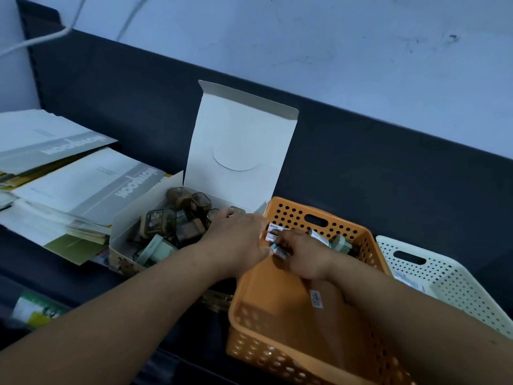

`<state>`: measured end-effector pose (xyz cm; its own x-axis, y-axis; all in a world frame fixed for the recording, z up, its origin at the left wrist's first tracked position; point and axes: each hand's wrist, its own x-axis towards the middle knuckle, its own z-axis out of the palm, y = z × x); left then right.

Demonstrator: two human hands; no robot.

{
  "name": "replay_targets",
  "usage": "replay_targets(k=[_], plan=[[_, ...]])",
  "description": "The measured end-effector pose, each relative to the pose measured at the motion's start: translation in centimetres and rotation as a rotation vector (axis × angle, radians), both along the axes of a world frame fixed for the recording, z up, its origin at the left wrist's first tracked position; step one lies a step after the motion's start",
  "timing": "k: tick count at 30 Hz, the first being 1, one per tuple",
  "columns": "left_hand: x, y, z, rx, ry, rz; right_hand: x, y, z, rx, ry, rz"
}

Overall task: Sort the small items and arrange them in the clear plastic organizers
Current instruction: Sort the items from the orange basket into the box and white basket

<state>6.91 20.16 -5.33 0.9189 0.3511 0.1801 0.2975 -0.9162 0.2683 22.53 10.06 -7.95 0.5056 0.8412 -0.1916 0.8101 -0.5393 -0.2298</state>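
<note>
Both arms reach forward and the two hands meet over the far left corner of the orange basket (290, 215). The right hand (302, 258) is curled, and its fingers pinch some small packs (274, 237) with white labels. The left hand (236, 240) lies palm down, its thumb side right against the same packs. I cannot tell if it holds them. The packs sit just above the basket's rim, between the two hands. More small things lie deeper in the basket. Left of it, a white box (238, 140) stands open with its lid up, full of little brown things (177, 218). A white basket (458, 287) sits to the right.
</note>
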Motion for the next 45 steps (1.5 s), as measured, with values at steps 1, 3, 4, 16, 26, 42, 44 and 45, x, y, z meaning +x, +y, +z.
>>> replay_targets(k=[1, 3, 4, 16, 26, 42, 44, 45], plan=[[0.0, 0.0, 0.0, -0.001, -0.002, -0.003, -0.1, 0.0, 0.0, 0.011, 0.005, 0.003], [0.0, 0.1, -0.1, -0.011, -0.008, -0.008, -0.2, 0.1, -0.1, 0.038, 0.043, -0.014], [0.0, 0.1, -0.1, -0.019, -0.012, -0.01, -0.2, 0.2, -0.1, 0.043, 0.054, -0.022], [-0.4, 0.2, -0.3, -0.061, -0.083, -0.057, -1.1, 0.9, 1.0, -0.099, -0.005, -0.02], [-0.2, 0.6, -0.7, -0.055, -0.096, -0.054, -3.3, -5.4, 6.7, 0.406, 0.244, -0.179], [0.0, -0.4, 0.4, 0.003, 0.026, 0.02, 1.1, -17.1, 5.9, 0.329, -0.038, -0.764], [0.0, -0.6, 0.5, -0.019, 0.018, 0.024, 0.8, -15.6, 6.6, 0.314, -0.197, -0.675], [-0.1, -0.7, 0.6, -0.028, 0.016, 0.024, 0.5, -14.7, 7.0, 0.35, -0.232, -0.619]])
